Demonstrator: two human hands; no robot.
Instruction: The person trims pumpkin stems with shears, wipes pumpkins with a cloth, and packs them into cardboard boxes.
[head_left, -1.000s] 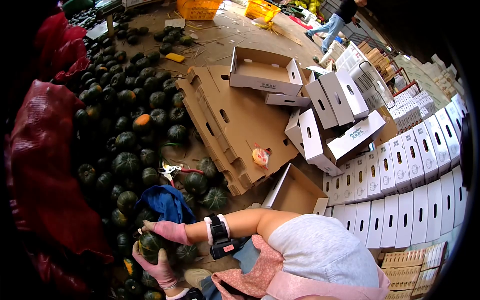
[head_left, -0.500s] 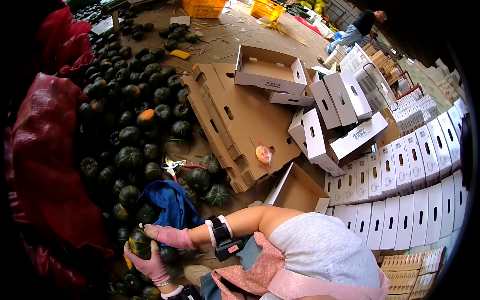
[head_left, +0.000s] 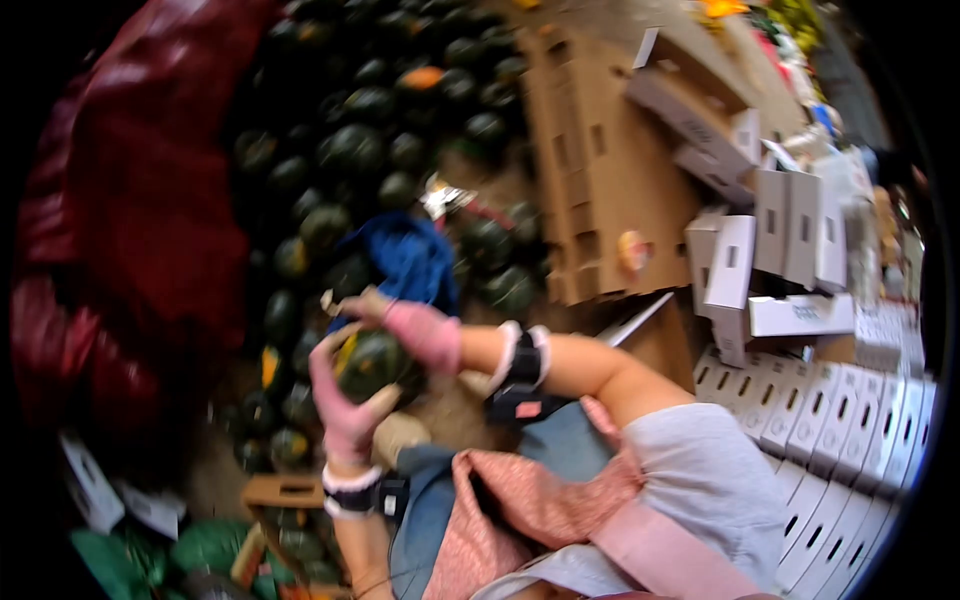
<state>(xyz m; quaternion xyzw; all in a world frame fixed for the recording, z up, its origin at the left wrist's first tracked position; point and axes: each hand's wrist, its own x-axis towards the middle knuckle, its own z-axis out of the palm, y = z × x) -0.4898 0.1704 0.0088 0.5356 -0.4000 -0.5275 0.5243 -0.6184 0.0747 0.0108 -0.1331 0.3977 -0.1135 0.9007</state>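
A dark green pumpkin [head_left: 372,368] with a yellow streak is held in my left hand [head_left: 345,408], its thumb and fingers curved round the near side. My right hand [head_left: 415,328] lies along the pumpkin's far edge, fingers closed together. A small pale bit shows at its fingertips, too blurred to name. Both hands wear pink fingerless gloves. Just beyond the right hand lies a blue cloth [head_left: 405,255]. Red-handled pruning shears [head_left: 455,200] lie past it among the pumpkins, smeared by motion.
A heap of pumpkins [head_left: 350,150] spreads ahead, beside a dark red sack [head_left: 150,200] on the left. Flattened cardboard [head_left: 600,180] and white boxes [head_left: 800,230] stand to the right, with rows of upright white boxes [head_left: 830,410]. A small cardboard box [head_left: 290,490] sits at lower left.
The view has swung left and down, blurring the picture. My hands have lifted the pumpkin from the heap and brought it nearer my body. The left hand now cups it from the near side.
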